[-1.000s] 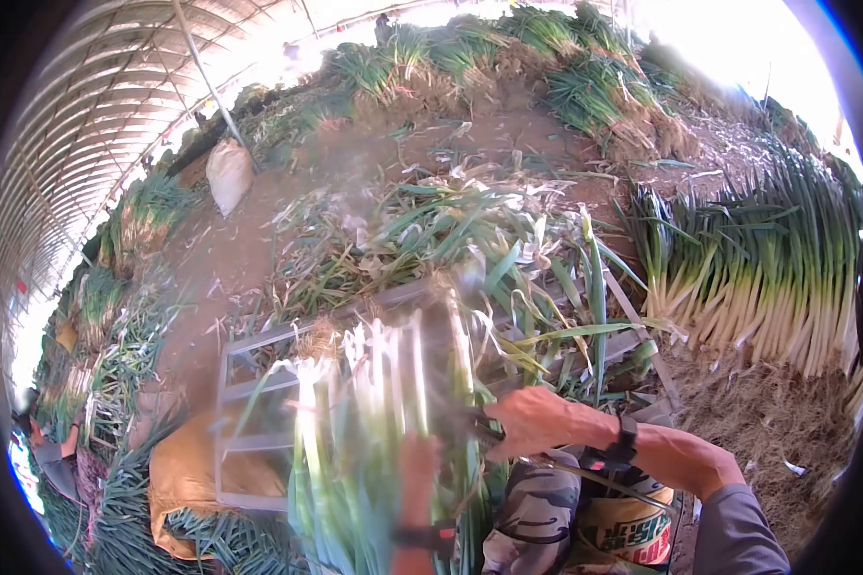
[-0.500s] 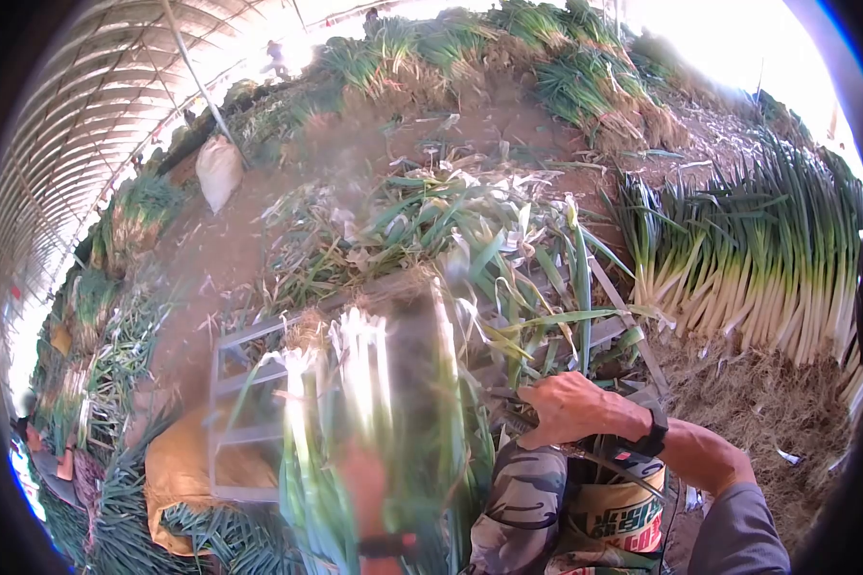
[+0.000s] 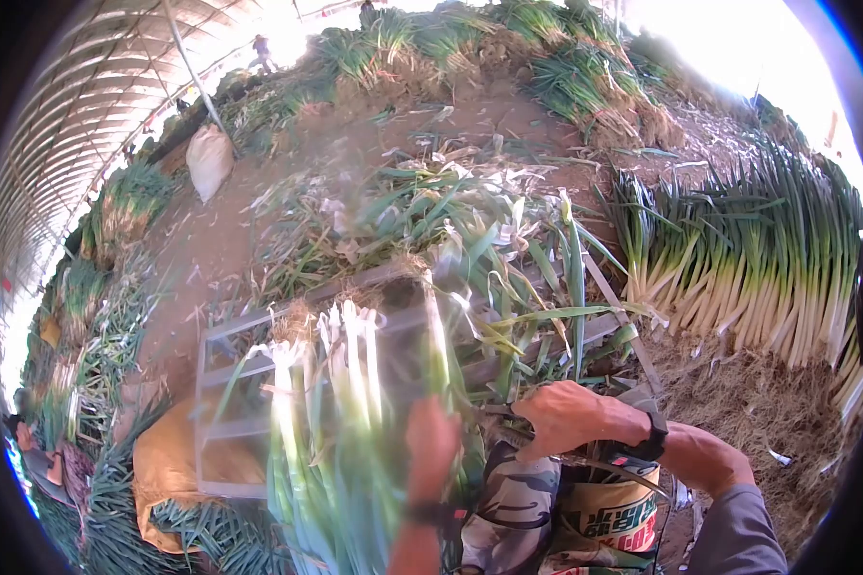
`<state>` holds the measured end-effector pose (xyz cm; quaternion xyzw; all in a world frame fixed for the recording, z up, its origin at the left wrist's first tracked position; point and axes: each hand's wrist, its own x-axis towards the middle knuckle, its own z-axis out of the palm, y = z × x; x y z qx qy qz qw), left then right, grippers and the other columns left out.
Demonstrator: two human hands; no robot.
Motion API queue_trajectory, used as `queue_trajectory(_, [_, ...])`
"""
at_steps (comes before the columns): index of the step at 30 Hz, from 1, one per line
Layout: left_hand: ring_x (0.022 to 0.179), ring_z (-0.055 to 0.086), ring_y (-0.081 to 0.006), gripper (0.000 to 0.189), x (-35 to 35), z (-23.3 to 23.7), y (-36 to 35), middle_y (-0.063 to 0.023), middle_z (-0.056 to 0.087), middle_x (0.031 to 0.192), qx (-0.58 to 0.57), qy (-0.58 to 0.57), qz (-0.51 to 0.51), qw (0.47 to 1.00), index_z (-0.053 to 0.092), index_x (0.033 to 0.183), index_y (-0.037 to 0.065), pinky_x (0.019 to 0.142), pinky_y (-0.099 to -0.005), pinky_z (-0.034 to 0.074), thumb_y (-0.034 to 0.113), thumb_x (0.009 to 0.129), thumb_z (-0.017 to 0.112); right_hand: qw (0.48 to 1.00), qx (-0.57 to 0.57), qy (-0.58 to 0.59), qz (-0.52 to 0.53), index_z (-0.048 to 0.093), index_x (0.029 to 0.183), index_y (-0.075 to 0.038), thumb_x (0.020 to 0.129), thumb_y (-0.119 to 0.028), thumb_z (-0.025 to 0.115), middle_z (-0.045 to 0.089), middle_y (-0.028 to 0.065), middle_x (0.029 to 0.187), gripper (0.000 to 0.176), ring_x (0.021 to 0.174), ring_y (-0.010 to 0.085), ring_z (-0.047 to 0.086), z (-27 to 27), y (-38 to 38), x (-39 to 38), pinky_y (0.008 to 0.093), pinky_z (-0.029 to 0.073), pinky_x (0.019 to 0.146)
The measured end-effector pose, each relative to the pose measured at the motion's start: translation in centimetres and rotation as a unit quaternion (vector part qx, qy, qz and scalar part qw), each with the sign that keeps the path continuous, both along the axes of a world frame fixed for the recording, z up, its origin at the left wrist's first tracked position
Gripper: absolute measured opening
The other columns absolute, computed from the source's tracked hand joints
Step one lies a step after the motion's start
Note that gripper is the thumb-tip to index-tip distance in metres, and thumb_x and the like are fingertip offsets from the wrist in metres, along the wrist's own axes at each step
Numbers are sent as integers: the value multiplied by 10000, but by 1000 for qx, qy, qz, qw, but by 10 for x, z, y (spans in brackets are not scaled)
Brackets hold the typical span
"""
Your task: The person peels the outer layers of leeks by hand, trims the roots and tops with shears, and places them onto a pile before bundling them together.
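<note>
Green onions with white stalks [image 3: 358, 359] lie side by side in front of me, roots pointing away. My left hand [image 3: 433, 443] is blurred over their green leaves, at the right side of the bunch; its fingers are smeared by motion. Close to my right knee, my right hand [image 3: 571, 419] is curled around a dark tool, only partly visible at its fingertips. One onion stalk [image 3: 435, 335] stands apart, just beyond my left hand. A grey metal frame [image 3: 243, 374] lies beneath the bunch.
Trimmed leaves [image 3: 422, 211] are heaped beyond the frame. Rows of green onions [image 3: 748, 259] lie at the right. A yellow sack [image 3: 177, 460] is at the lower left, a white sack [image 3: 209, 161] farther back. Part of a person [image 3: 43, 465] shows at the left edge.
My left hand has moved right across the leaves, away from the middle of the bunch. My right hand has stayed in nearly the same place. The view has shifted slightly.
</note>
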<state>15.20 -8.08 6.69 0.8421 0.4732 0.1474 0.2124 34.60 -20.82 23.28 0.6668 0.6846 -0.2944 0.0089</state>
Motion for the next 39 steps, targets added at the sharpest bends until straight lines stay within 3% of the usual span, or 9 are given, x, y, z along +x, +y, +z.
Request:
queue_trajectory(8, [929,652,-412,290,18,0,8,-224,629,1019,18,26,-23,999,604,1036,-1,791,-507,538,227,856,609,992,97,12,-80,627,907,70,706,-418,733,655,242,727,539,718,425,668,-27,34,6,496,523,663])
queue_trajectory(14, [1022,626,-469,407,38,11,2,-264,610,1127,-115,51,33,991,556,1163,-21,897,-556,478,200,824,599,987,107,10,-120,624,848,82,675,-360,728,644,257,681,486,665,420,674,-41,74,14,489,539,629])
queue_trajectory(17, [838,689,-409,185,40,8,0,-194,691,912,-16,45,24,999,651,939,27,757,-486,563,171,828,616,984,127,-2,-123,628,825,84,666,-350,728,641,259,676,473,643,419,669,-52,89,17,487,541,610])
queue_trajectory(21, [833,707,-379,173,43,4,-1,-178,704,893,-13,42,27,999,683,904,53,741,-459,575,206,833,644,978,169,-20,-123,632,781,88,660,-352,725,638,261,670,465,625,415,666,-70,110,22,485,539,596])
queue_trajectory(24, [886,701,-388,241,48,0,5,-200,692,973,-31,103,24,994,680,965,39,773,-469,563,232,824,654,976,172,-50,-121,683,740,69,691,-239,661,654,226,679,313,632,371,678,-65,122,23,441,539,570])
queue_trajectory(26, [988,675,-426,354,50,11,10,-240,663,1110,-124,118,28,985,655,1067,-4,854,-508,530,241,812,643,974,176,-50,-136,692,754,70,689,-240,662,660,222,687,317,647,372,683,-67,131,23,440,542,577])
queue_trajectory(32, [937,683,-429,368,38,6,17,-240,702,998,-53,52,50,996,682,978,-9,847,-509,536,287,760,680,975,163,-29,-146,717,785,51,698,-268,666,672,203,704,335,649,359,685,-47,127,25,430,544,589])
queue_trajectory(36, [877,679,-442,403,26,11,29,-260,694,859,-104,-3,48,993,668,1001,-28,815,-489,538,275,736,694,980,135,2,-145,710,798,34,733,-325,685,666,176,666,366,603,337,674,-41,98,26,415,537,577])
queue_trajectory(39, [927,674,-445,410,19,29,27,-268,689,964,-107,-39,47,992,660,1009,-6,818,-511,525,343,795,691,985,100,36,-135,630,987,50,709,-410,750,652,227,702,551,643,392,659,-7,64,21,484,517,607])
